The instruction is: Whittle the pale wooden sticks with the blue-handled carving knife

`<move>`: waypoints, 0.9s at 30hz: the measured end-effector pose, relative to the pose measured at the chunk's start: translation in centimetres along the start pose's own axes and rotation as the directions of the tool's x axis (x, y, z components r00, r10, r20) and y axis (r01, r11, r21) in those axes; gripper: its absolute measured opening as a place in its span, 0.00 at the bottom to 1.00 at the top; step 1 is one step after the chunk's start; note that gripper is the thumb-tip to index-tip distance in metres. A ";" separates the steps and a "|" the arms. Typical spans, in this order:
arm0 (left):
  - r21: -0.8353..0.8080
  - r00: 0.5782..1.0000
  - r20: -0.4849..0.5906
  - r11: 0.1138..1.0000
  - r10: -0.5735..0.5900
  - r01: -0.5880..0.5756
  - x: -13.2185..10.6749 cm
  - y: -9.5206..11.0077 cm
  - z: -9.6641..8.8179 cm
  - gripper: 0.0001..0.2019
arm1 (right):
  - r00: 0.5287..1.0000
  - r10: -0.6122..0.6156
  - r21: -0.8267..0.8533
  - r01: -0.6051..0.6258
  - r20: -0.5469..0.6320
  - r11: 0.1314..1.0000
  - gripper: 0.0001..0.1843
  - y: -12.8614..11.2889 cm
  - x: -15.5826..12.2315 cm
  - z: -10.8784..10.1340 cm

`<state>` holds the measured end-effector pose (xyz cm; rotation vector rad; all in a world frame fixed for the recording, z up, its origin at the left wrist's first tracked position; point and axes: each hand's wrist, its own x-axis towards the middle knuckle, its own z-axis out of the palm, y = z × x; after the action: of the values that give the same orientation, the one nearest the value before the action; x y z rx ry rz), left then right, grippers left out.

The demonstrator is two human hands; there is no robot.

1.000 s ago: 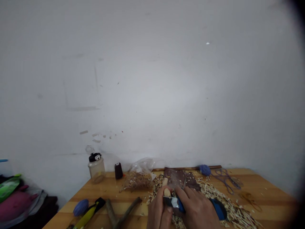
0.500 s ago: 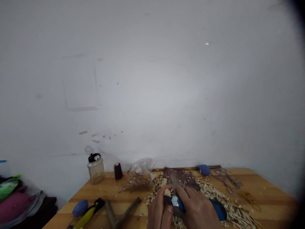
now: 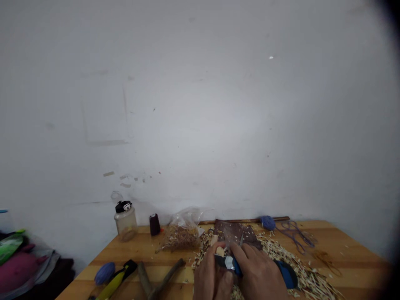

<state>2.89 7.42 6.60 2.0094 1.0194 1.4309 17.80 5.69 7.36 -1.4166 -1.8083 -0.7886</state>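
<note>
Fingers of my left hand (image 3: pixel 206 275) are curled around a pale piece of wood (image 3: pixel 220 251), whose upper end pokes out above them. My right hand (image 3: pixel 261 273) grips a blue-and-black handled knife (image 3: pixel 288 275). Its front part crosses in front of the wood, against my left thumb, and its cutting edge is not clear to see. The two hands are close together over a dark brown cloth (image 3: pixel 223 228) strewn with chips. Light wood shavings (image 3: pixel 281 254) lie around and under the hands.
On the wooden table (image 3: pixel 134 250) stand a black-lidded jar (image 3: pixel 125 223), a dark thread cone (image 3: pixel 154 225) and a clear bag of shavings (image 3: pixel 183 233). Forked sticks (image 3: pixel 165 279), a yellow-black tool (image 3: pixel 115 285), blue yarn (image 3: pixel 105 273) and a purple yarn ball (image 3: pixel 268 223) lie about.
My left thumb has shifted slightly to the right and up against the knife. Both hands otherwise keep nearly the same place and hold.
</note>
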 end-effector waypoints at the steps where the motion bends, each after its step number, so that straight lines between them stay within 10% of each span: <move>1: 0.034 1.000 -0.025 0.999 -0.010 0.011 -0.1 0.0 0.1 0.29 | 1.000 0.000 -0.009 0.000 -0.004 1.000 0.26 -0.1 0.0 -0.1; 27: 0.348 0.974 -0.047 0.910 -0.221 0.224 -0.1 0.4 0.9 0.25 | 0.986 0.151 -0.086 -0.145 0.068 0.986 0.22 -2.0 0.2 0.1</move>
<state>3.86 7.14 6.56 2.0416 1.5462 1.1991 15.81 5.44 7.34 -1.6322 -1.7193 -0.7477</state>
